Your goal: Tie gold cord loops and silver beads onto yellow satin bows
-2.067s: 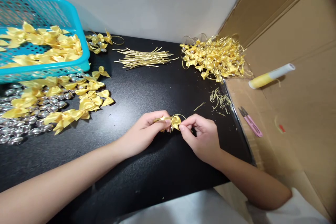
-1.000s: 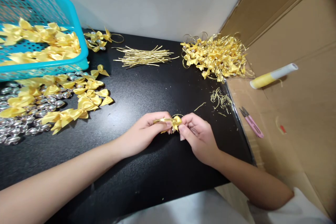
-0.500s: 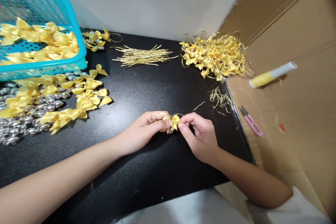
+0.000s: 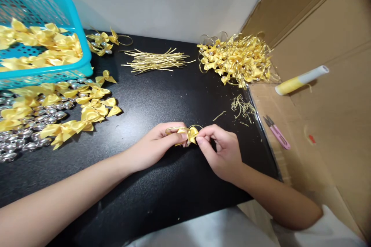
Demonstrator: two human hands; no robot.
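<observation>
Over the near part of the black table (image 4: 150,102), my left hand (image 4: 164,142) pinches a yellow satin bow (image 4: 192,134) between thumb and fingers. A thin gold wire ring (image 4: 174,128) is joined to the bow and arches over the left fingers. From the other side my right hand (image 4: 222,150) is closed, its thumb and forefinger pinching the bow's right edge. Something small and shiny shows under the bow, mostly hidden by the fingers.
A blue basket (image 4: 86,52) of yellow bows stands left, above loose bows (image 4: 89,114) and silver beads (image 4: 30,146). Gold wire strips (image 4: 158,61) lie at the back, near a pile of ringed bows (image 4: 237,58). Wire scraps (image 4: 242,108) and pink snips (image 4: 277,133) are right.
My hands keep the same pinch on the bow, which has shifted very slightly left. The whole view has moved a little; nothing was picked up or let go.
</observation>
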